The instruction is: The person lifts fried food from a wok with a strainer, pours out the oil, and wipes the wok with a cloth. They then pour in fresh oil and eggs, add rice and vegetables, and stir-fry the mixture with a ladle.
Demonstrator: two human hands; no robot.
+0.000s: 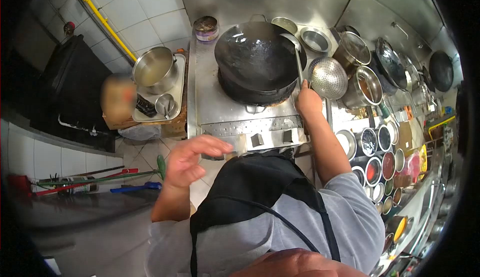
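A large black wok sits on the burner of a steel stove, its inside dark and shiny. My right hand is wrapped round the long handle of a ladle, whose head rests at the wok's right rim. Just right of that hand lies a round perforated skimmer. Held in the air before the stove's front edge, my left hand has its fingers stretched and apart, with nothing in them. Below it to the right are the stove knobs.
On the left, a tray carries a pot of liquid and a small metal cup. A tin can stands behind the wok's left side. Rightward are pots and several containers of sauces and seasonings.
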